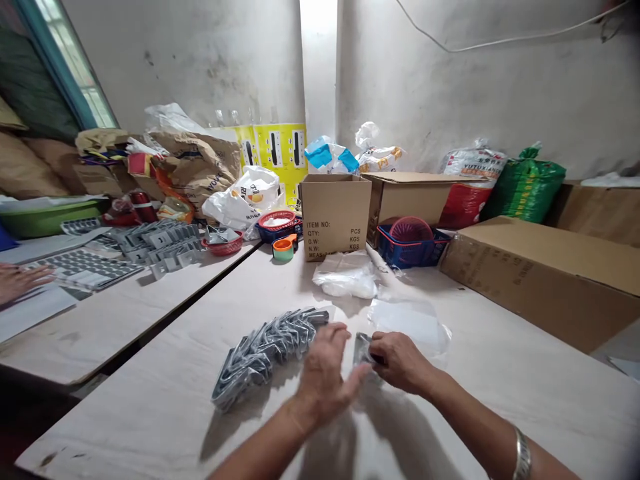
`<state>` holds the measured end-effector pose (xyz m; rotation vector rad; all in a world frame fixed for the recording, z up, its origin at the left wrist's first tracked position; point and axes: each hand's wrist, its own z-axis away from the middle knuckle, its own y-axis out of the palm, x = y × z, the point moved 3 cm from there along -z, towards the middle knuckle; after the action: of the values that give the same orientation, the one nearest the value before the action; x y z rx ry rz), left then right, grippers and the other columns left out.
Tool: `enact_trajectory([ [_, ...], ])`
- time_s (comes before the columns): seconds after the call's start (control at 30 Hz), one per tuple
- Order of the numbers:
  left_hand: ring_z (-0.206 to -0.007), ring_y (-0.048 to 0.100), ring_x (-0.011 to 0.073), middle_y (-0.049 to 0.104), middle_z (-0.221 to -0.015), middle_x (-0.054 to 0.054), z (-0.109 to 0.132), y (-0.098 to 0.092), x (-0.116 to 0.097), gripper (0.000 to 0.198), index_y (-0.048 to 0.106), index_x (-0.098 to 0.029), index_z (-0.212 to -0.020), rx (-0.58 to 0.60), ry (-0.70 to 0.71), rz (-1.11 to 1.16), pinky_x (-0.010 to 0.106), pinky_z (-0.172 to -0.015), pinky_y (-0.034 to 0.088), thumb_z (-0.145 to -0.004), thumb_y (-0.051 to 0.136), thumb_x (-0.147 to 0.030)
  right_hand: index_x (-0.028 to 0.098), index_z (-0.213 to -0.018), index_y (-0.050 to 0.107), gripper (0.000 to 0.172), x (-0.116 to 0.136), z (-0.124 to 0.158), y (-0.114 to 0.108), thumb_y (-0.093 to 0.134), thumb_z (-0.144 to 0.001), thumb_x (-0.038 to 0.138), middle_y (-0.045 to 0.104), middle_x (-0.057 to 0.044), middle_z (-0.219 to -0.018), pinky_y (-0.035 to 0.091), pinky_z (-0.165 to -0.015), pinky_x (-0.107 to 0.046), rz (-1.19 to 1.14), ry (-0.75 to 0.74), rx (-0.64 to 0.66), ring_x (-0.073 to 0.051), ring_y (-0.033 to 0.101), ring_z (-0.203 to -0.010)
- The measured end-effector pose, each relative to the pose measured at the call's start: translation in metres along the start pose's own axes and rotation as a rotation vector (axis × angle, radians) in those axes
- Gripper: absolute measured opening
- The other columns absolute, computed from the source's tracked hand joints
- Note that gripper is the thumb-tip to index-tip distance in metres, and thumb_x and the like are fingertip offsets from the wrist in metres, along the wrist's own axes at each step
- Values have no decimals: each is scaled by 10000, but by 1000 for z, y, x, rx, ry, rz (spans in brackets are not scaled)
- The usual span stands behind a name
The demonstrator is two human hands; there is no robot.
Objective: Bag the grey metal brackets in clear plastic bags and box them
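My right hand (pixel 397 360) is closed on a small grey packet (pixel 361 348), pinching it just above the table. My left hand (pixel 327 373) hovers beside it with fingers stretched and slightly spread, its thumb near the packet. To the left of my left hand lies a fanned row of several grey packets (pixel 265 353) on the pale wooden table (pixel 500 387). A clear plastic bag (pixel 410 320) lies flat just beyond my right hand. A metal bracelet (pixel 523 453) is on my right wrist.
A brown carton marked ITEM NO (pixel 335 215) stands at the back, with a long flat carton (pixel 545 273) at right, a blue basket (pixel 410 245), a white bag (pixel 347 275) and an orange-green tape roll (pixel 284 248). Another person's hand (pixel 17 280) rests on the left table by more packets (pixel 160 243).
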<state>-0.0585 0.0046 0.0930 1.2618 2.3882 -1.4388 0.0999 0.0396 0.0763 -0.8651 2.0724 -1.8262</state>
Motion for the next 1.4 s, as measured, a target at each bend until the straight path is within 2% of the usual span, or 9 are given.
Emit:
enact_trajectory([
  [0.1,-1052,485,260,567,-1067,96,-26,-40,34,281,562,-190,-999,40,-31,-204,442,-931,371,-802,503,-381,179,-617,544,109,4,-8,12,554,-715,130,543,11,-709,315,-565,-205,-194,76,-228,-103,500,-610],
  [0.17,-1071,486,265,582,-1093,85,-42,-53,69,326,583,-202,-1005,132,-148,-299,445,-952,344,-811,467,-437,179,-642,546,118,11,-18,27,545,-760,172,525,3,-716,339,-592,-204,-298,105,-374,-112,501,-634],
  [0.27,-1150,455,269,527,-1245,90,-53,-54,117,482,539,-207,-1140,375,-377,-302,415,-967,327,-835,353,-530,182,-697,563,168,21,-38,52,503,-826,272,499,-10,-710,361,-592,-217,-411,142,-580,-126,492,-626],
  [0.37,-1051,538,227,597,-1159,65,-53,-47,139,487,566,-217,-1091,547,-423,-247,329,-873,400,-851,287,-535,186,-742,559,200,29,-56,77,451,-860,307,488,-18,-724,387,-602,-234,-464,173,-688,-142,499,-645],
  [0.5,-867,584,195,654,-933,33,-50,-40,143,433,581,-220,-925,619,-404,-233,284,-747,424,-861,261,-504,188,-870,529,93,35,-68,95,456,-825,226,493,-39,-833,431,-641,-263,-453,125,-614,-165,516,-723],
  [0.63,-829,567,198,635,-896,35,-50,-36,142,396,549,-221,-896,621,-403,-257,284,-708,403,-860,257,-486,180,-1003,475,263,38,-72,95,502,-743,150,484,-66,-972,453,-696,-295,-416,-10,-394,-182,507,-807],
  [0.83,-846,565,208,625,-920,50,-51,-30,142,350,529,-221,-920,625,-411,-310,291,-720,392,-863,259,-435,175,-928,474,266,45,-86,96,526,-681,92,501,-73,-989,435,-708,-306,-302,13,-180,-193,494,-815],
  [1.23,-1041,544,235,516,-1199,89,-47,-34,135,431,461,-230,-1190,643,-430,-374,351,-891,386,-860,292,-449,175,-1025,472,302,49,-73,97,539,-730,165,488,-58,-932,427,-750,-329,-534,-18,-434,-200,478,-843],
  [1.4,-1191,409,332,467,-1284,144,-43,-39,126,597,336,-205,-1337,552,-462,-431,509,-969,280,-834,333,-528,167,-1011,470,291,47,-68,93,558,-737,207,491,-59,-903,441,-722,-327,-618,-33,-528,-196,482,-811],
])
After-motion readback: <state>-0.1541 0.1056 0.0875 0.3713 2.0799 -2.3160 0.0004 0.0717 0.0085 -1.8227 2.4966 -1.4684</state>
